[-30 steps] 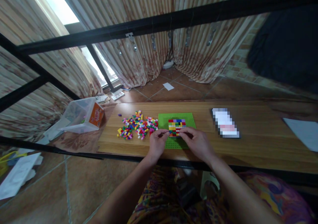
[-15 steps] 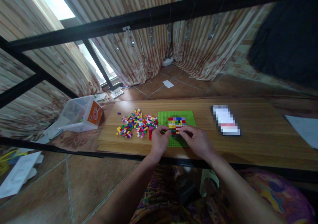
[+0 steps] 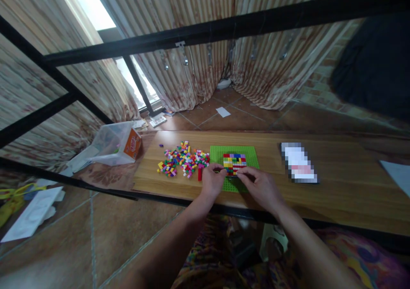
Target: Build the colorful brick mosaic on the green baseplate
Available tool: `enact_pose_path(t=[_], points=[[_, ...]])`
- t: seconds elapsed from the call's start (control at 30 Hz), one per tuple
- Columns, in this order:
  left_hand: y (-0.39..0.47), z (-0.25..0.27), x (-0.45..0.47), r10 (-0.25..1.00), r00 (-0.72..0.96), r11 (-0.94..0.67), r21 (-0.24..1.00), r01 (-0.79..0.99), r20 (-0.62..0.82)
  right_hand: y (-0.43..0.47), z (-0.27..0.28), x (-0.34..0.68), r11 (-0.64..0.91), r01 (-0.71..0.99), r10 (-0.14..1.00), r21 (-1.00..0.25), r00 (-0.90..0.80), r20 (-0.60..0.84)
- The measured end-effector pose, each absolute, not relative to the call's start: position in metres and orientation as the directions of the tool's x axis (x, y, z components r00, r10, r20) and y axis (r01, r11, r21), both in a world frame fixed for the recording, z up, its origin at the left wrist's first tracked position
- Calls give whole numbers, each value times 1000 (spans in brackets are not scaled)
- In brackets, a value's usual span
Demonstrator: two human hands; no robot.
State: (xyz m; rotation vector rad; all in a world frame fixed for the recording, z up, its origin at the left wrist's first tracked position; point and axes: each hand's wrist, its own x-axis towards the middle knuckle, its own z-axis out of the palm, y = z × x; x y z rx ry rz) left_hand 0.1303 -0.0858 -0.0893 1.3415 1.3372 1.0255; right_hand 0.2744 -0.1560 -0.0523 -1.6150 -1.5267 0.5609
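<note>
Fingers [image 3: 247,170] pinched close, touching multicoloured brick block [image 3: 235,161], green baseplate [image 3: 252,156] beneath

Green studded baseplate [image 3: 250,156], lying flat. Multicoloured brick block [image 3: 235,162], rows of red, yellow, white, blue, over baseplate's middle. Loose bricks [image 3: 187,160], mixed colours, strewn left of baseplate. Long red brick [image 3: 200,174], near baseplate's left edge.

Centre of the table [image 3: 346,182]: a baseplate [image 3: 217,153], with a block of joined bricks [image 3: 235,161] on it. The left hand [image 3: 213,180] is at the block's near left corner, the right hand [image 3: 261,188] at its near right. Loose bricks [image 3: 188,167] spread left of the baseplate; a phone [image 3: 299,163] lies to its right. Beyond the table's left end, a bin [image 3: 131,144]. Behind its far edge, a sheet of paper [image 3: 223,112] lies on the floor [image 3: 248,115] before the curtains [image 3: 198,82].
</note>
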Motion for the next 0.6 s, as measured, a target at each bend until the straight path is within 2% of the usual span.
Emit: enact_pose_path(t=[0.33, 0.6], points=[[-97, -81, 87, 996, 69, -59, 987, 150, 49, -158, -55, 279, 51, 637, 969, -769, 154, 192], [-84, -87, -12, 973, -224, 17, 945, 326, 60, -158, -57, 279, 52, 665, 979, -745, 115, 171]])
